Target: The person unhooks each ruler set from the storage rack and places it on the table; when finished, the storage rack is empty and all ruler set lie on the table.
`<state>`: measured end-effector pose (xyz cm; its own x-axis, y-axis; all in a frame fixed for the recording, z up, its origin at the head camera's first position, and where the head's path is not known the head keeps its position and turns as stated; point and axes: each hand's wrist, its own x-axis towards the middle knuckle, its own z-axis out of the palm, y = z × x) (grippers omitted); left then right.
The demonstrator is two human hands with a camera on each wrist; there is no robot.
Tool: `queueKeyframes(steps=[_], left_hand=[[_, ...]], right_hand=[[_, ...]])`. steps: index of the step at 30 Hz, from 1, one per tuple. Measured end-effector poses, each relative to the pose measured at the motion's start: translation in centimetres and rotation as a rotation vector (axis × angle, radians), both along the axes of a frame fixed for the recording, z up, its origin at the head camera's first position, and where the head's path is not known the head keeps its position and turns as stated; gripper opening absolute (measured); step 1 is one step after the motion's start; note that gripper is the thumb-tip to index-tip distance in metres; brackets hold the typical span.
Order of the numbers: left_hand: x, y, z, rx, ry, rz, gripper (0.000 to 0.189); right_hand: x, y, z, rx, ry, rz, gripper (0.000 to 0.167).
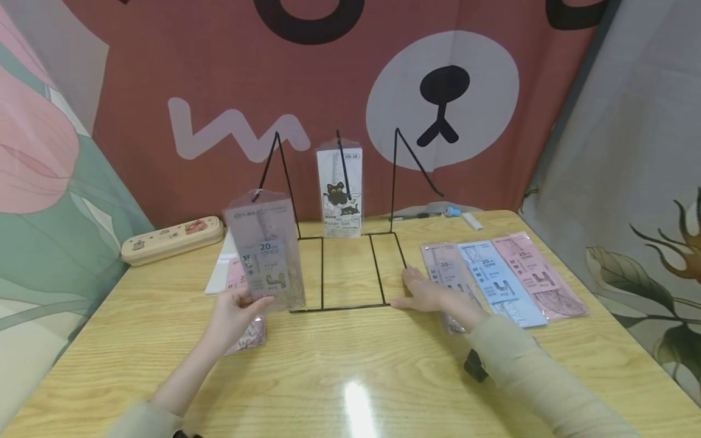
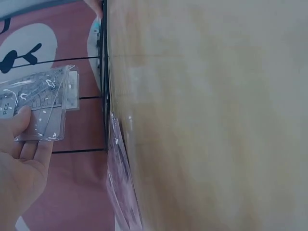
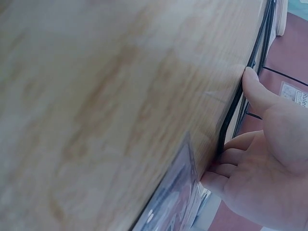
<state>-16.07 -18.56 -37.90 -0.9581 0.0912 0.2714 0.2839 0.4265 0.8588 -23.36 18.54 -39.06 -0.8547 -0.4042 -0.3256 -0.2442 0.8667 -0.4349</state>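
Observation:
My left hand (image 1: 235, 316) pinches the lower edge of a greyish clear-pouch ruler set (image 1: 268, 255), thumb in front and fingers behind. The pouch's top tab meets the tip of the left hook of a black wire display rack (image 1: 353, 307); whether the hook passes through the hole I cannot tell. On the middle hook hangs a white ruler set (image 1: 342, 182) with black cats. Down at the rack's front right corner, my right hand (image 1: 432, 295) holds the base, its thumb (image 3: 257, 91) against the front rod and fingers at the side rod. The right hook bears nothing.
To the right lie a greyish ruler set (image 1: 446, 267), a blue one (image 1: 487, 274) and a pink one (image 1: 539, 274). Another pink pouch (image 1: 252, 334) lies partly behind the left hand. A cream pencil case (image 1: 172, 240) sits back left; a pen (image 1: 413, 215) lies behind the rack.

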Motion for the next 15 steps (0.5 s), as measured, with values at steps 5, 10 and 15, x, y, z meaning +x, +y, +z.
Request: queueKeyframes(steps=[5,10,15], left_hand=[[2.5,-1.0,0.1,0.016,0.096,-0.024,0.024],[4.3,-3.5,1.0,0.039,0.146,0.025,0.027],[4.9,-7.4,1.6,0.005,0.128,0.240,0.022]], right_hand=[[0.0,-0.1,0.1,0.010,-0.008,-0.006,0.091],[0.1,-0.2,0.2,0.002,-0.013,0.002,0.091],[0.1,-0.1,0.1,0.003,-0.001,0.008,0.091]])
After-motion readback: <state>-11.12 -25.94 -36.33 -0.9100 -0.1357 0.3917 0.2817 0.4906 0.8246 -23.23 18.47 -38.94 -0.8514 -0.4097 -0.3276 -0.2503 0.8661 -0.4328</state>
